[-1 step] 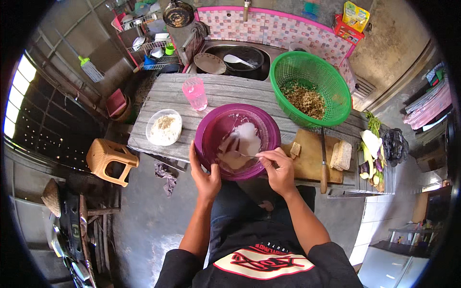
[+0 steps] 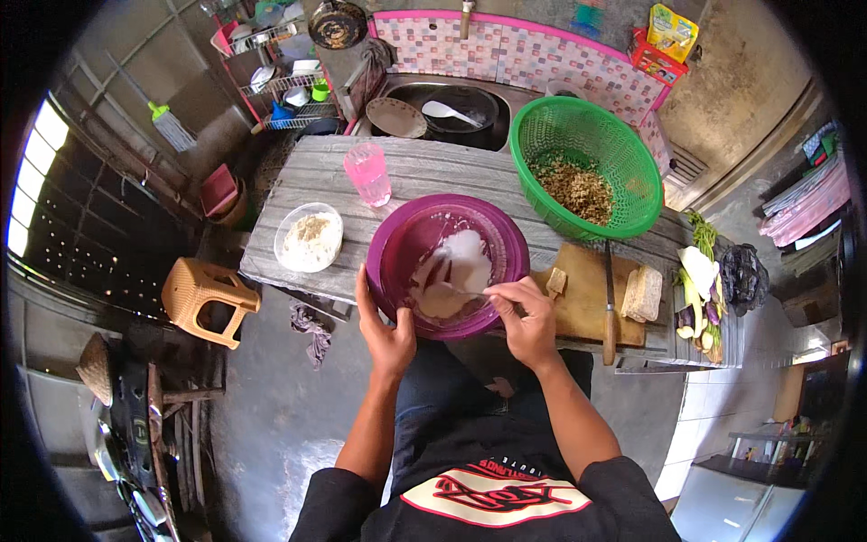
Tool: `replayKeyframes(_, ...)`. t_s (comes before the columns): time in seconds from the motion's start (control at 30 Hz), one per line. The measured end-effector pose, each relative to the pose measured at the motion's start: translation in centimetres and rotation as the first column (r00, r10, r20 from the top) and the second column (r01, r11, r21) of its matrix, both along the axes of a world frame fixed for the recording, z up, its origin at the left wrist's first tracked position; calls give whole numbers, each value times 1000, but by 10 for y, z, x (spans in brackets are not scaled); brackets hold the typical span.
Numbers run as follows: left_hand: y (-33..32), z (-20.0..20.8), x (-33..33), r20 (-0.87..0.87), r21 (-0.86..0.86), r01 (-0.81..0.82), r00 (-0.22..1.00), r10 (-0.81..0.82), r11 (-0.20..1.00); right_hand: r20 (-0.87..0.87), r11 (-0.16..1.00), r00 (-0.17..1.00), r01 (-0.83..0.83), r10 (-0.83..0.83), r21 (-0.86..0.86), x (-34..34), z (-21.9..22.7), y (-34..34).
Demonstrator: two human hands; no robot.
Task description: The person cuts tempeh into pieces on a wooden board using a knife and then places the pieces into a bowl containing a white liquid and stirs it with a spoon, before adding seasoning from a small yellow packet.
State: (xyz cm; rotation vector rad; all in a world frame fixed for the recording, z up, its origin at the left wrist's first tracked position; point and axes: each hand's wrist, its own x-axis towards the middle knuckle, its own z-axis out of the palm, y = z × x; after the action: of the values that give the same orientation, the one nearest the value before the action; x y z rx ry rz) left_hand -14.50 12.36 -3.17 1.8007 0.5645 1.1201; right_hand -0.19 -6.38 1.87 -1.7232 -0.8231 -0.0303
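Note:
A purple plastic bowl (image 2: 383, 235) rests at the near edge of the grey wooden table, with white powder and a beige, wet-looking mix (image 2: 442, 303) inside. My left hand (image 2: 388, 339) grips the bowl's near left rim, thumb toward the front. At the near right rim, my right hand (image 2: 526, 318) pinches the handle of a thin metal spoon (image 2: 471, 294); its tip dips into the mix and is hard to make out. Left of the bowl stands a clear container (image 2: 309, 238) of white flour-like powder. Behind it is a pink glass (image 2: 367, 174) of water.
To the right lies a cutting board (image 2: 578, 316) with a knife (image 2: 609, 307) and a tempeh-like block (image 2: 642, 294). A green basket (image 2: 524, 135) of chopped brown food stands behind, vegetables (image 2: 700, 280) at far right. A sink (image 2: 506, 126) lies beyond; a plastic stool (image 2: 203, 298) stands left.

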Motion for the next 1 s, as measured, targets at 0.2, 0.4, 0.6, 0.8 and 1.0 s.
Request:
replayKeyframes(0.2, -1, -5, 3, 62, -63, 26, 998, -22, 998, 279, 991, 954, 126, -107, -50, 20, 27, -13)
replayKeyframes(0.4, 0, -18, -1, 6, 6, -41, 999, 41, 999, 229, 968, 969, 143, -95, -204, -15, 12, -27)
replayKeyframes(0.6, -6, -7, 5, 17, -54, 15, 1000, -14, 998, -341, 989, 929, 148, -144, -14, -47, -25, -7)
replayKeyframes(0.8, -7, 3, 1, 15, -197, 47, 999, -44, 979, -726, 984, 687, 94, 46, 152, -40, -16, 12)
replayKeyframes(1.0, -5, -3, 4, 65, -113, 33, 998, -26, 993, -444, 990, 895, 18, 48, 143, -27, -12, 5)
